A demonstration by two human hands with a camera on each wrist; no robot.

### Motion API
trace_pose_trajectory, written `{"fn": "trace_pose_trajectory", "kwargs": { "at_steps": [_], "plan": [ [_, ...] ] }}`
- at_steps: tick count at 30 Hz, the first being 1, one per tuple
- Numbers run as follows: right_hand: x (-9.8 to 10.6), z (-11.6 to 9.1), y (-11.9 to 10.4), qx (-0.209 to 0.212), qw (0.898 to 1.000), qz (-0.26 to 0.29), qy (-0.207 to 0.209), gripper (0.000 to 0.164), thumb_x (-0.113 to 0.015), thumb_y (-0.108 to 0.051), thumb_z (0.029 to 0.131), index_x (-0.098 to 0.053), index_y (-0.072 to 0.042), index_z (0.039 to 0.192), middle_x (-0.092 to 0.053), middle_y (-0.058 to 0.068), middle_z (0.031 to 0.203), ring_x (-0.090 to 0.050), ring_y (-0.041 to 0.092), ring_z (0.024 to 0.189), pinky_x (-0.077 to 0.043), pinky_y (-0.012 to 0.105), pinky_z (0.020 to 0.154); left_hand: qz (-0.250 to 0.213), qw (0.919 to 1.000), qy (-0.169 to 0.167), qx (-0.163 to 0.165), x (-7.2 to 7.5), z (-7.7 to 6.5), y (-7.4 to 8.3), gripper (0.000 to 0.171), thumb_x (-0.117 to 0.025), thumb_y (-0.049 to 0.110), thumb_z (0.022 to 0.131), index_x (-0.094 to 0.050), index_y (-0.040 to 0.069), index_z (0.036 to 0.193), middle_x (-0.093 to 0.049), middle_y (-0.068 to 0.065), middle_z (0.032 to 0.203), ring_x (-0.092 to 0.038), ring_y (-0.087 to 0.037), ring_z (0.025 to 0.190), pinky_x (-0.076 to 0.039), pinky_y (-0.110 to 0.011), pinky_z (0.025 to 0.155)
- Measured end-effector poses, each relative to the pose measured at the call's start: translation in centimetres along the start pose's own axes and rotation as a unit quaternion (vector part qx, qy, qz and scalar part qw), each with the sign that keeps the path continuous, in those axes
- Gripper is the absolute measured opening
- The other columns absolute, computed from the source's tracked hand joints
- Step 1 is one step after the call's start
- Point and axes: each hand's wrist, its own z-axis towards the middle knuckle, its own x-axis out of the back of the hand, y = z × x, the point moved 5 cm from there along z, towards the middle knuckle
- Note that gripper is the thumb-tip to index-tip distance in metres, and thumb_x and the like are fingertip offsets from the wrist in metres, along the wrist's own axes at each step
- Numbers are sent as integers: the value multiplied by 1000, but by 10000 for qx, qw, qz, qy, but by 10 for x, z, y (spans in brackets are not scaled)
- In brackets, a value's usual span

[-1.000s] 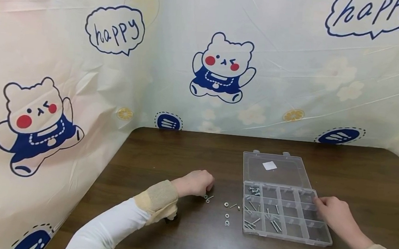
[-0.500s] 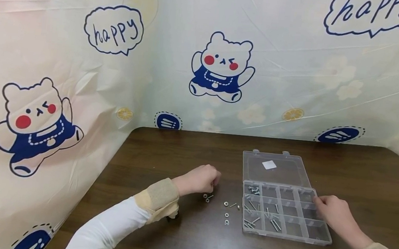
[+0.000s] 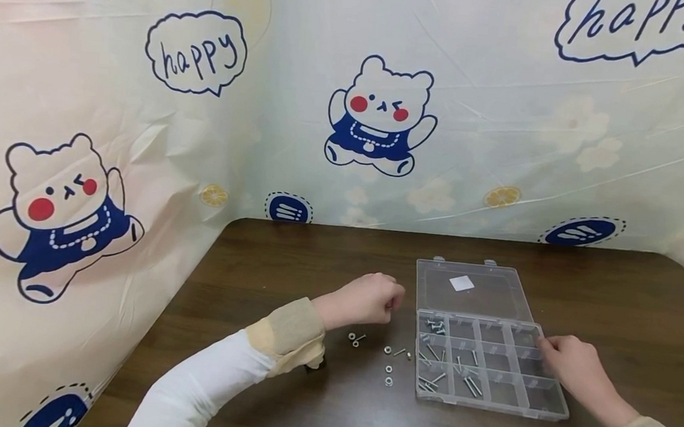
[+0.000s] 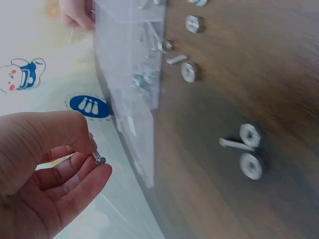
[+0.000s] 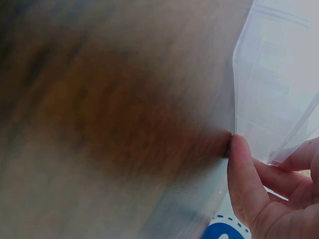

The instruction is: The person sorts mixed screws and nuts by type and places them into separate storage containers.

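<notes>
My left hand (image 3: 361,303) hovers over the table, left of a clear plastic compartment box (image 3: 543,396). A small metal screw (image 4: 98,158) is pinched between its fingers, head sticking out in the left wrist view. My right hand (image 3: 580,374) grips the box's right side wall; in the right wrist view its fingertips (image 5: 240,149) lie along that wall. Several screws (image 3: 474,387) fill the box's left and middle compartments. Below my left hand lie a loose screw (image 4: 237,145), a nut (image 4: 249,135) and a washer (image 4: 251,166).
The box's lid (image 3: 494,300) lies folded back, a white label (image 3: 462,283) on it. Beside the box's left edge are another short screw (image 3: 399,352) and several nuts and washers, including one nut (image 3: 389,369). A printed cloth (image 3: 484,151) hangs behind the table (image 3: 288,263).
My left hand has lifted away from the loose nut, washer and screw and moved right and farther back, toward the box, with a screw in its fingers. The right hand has stayed put.
</notes>
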Motion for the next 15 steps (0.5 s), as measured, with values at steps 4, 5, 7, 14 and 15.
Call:
{"fn": "trace_pose_trajectory", "kwargs": {
  "at_steps": [4, 5, 7, 14, 15],
  "plan": [
    [0, 0, 1, -18, 10000, -8, -34, 42, -36, -21, 95, -59, -7, 63, -53, -2, 54, -43, 13, 52, -34, 30, 52, 160, 9996, 164, -172, 5, 8, 12, 13, -61, 0, 67, -60, 11, 73, -47, 5, 67, -47, -8, 64, -35, -16, 56],
    [0, 0, 1, -12, 10000, -5, -25, 42, -36, -21, 95, -58, -8, 62, -52, -2, 53, -43, 13, 52, -34, 30, 52, 190, 9994, 197, -211, 7, 10, 15, 13, -60, 0, 67, -60, 11, 73, -46, 6, 67, -47, -8, 64, -35, -16, 56],
    [0, 1, 1, -10, 10000, -2, -18, 42, -36, -21, 95, -58, -8, 62, -52, -2, 53, -43, 13, 52, -34, 30, 51, 222, 9990, 264, -296, 9, 13, 20, 12, -60, 0, 68, -60, 11, 73, -47, 5, 67, -45, -7, 63, -35, -16, 55],
    [1, -1, 0, -7, 10000, 14, -30, 42, -36, -21, 95, -59, -8, 63, -52, -2, 54, -43, 14, 52, -34, 30, 52, 226, 9979, 299, -523, 16, 21, 34, 13, -55, 1, 69, -61, 10, 76, -54, 1, 73, -46, -7, 65, -37, -17, 57],
    [1, -1, 0, -12, 10000, 15, -38, 41, -36, -21, 95, -60, -7, 64, -52, -2, 54, -43, 14, 52, -34, 30, 52, 249, 9978, 294, -542, 16, 23, 36, 13, -56, 1, 69, -62, 10, 77, -54, 1, 74, -46, -7, 65, -37, -16, 58]
  ]
}}
